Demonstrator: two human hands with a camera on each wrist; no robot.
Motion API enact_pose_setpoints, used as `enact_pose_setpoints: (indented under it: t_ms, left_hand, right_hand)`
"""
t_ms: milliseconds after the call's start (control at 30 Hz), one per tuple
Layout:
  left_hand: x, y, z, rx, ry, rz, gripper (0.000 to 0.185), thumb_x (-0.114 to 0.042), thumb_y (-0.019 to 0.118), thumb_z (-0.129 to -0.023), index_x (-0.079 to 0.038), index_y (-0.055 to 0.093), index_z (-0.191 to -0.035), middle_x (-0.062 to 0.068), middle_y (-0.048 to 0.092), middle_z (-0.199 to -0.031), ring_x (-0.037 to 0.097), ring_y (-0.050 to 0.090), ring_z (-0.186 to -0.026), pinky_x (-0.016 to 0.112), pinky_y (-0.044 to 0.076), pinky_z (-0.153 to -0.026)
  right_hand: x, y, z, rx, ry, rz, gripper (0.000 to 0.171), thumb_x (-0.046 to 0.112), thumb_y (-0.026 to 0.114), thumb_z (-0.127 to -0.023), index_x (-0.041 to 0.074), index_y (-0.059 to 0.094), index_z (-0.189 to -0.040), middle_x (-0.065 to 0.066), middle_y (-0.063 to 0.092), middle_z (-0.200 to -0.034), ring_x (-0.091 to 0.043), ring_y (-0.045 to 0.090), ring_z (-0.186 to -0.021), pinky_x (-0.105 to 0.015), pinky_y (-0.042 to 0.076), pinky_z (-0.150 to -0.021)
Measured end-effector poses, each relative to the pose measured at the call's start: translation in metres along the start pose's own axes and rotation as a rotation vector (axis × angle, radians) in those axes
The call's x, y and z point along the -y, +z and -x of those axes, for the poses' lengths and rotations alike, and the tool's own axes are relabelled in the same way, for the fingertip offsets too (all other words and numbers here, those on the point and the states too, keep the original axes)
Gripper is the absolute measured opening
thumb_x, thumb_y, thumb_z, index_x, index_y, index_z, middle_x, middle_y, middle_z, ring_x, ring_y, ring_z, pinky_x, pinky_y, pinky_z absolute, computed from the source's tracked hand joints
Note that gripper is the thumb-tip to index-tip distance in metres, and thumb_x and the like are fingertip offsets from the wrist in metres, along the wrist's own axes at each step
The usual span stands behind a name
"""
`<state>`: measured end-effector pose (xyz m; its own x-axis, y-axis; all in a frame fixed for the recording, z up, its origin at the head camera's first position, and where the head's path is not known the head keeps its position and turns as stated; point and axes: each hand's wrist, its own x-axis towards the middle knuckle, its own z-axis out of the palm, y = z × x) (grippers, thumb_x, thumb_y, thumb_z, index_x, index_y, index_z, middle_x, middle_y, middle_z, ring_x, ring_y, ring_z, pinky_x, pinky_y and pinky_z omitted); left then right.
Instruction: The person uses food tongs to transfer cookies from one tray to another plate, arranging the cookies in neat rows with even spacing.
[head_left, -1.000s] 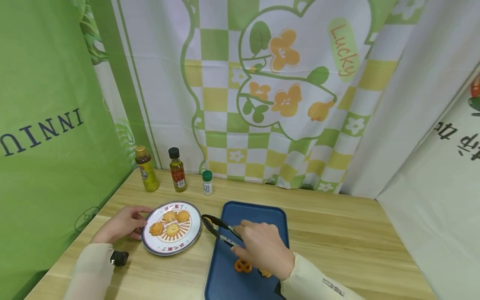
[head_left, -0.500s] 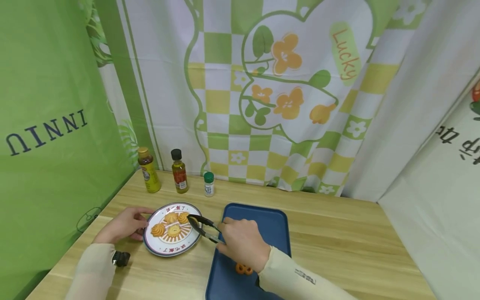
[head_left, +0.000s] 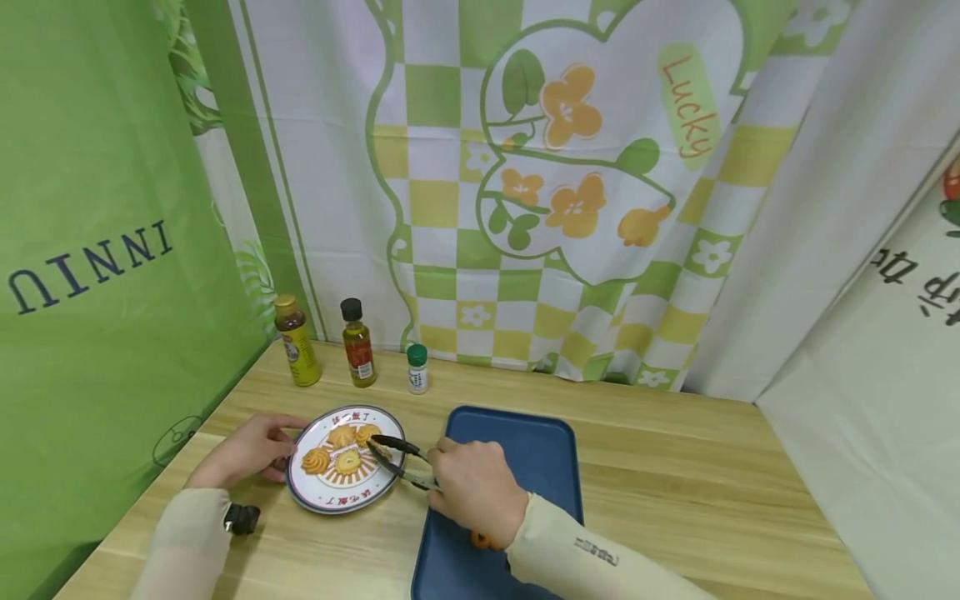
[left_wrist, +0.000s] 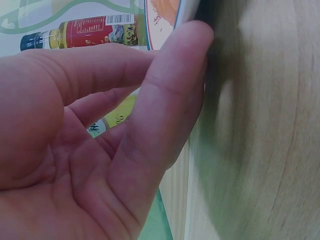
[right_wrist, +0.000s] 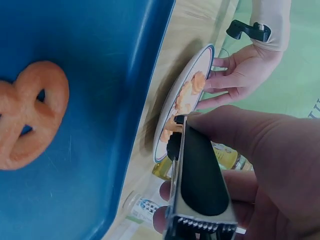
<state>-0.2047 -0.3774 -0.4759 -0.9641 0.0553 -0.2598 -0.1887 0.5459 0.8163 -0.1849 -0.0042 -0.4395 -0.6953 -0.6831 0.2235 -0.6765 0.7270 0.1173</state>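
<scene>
Tongs (head_left: 395, 460), gripped in right hand (head_left: 474, 490), reached over cookies (head_left: 341, 450) on plate (head_left: 315, 498) steadied by open left hand (head_left: 243, 450); clumsy squeeze risked knocking a cookie off the rim.

Table (head_left: 675, 475): matt light wood grain. Tray (head_left: 540, 442), right of the plate (head_left: 318, 500): smooth blue plastic. Plate: glossy glazed ceramic. Tongs (right_wrist: 197, 185): black plastic over bright metal.
</scene>
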Motion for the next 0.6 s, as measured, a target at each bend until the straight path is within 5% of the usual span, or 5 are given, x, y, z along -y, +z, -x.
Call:
enact_pose_setpoints:
  t_ms: [600]
  left_hand:
    - [0.0018, 0.0000, -0.0019, 0.000, -0.010, 0.000, 0.055, 0.004, 0.057, -0.107, 0.014, 0.046, -0.160, 0.026, 0.064, -0.115, 0.024, 0.071, -0.086, 0.036, 0.073, -0.071]
  right_hand:
    - [-0.0055, 0.0005, -0.0010, 0.180, 0.065, -0.204, 0.043, 0.048, 0.092, -0.088, 0.018, 0.085, -0.118, 0.004, 0.079, -0.107, -0.009, 0.048, -0.055, -0.028, 0.037, -0.040]
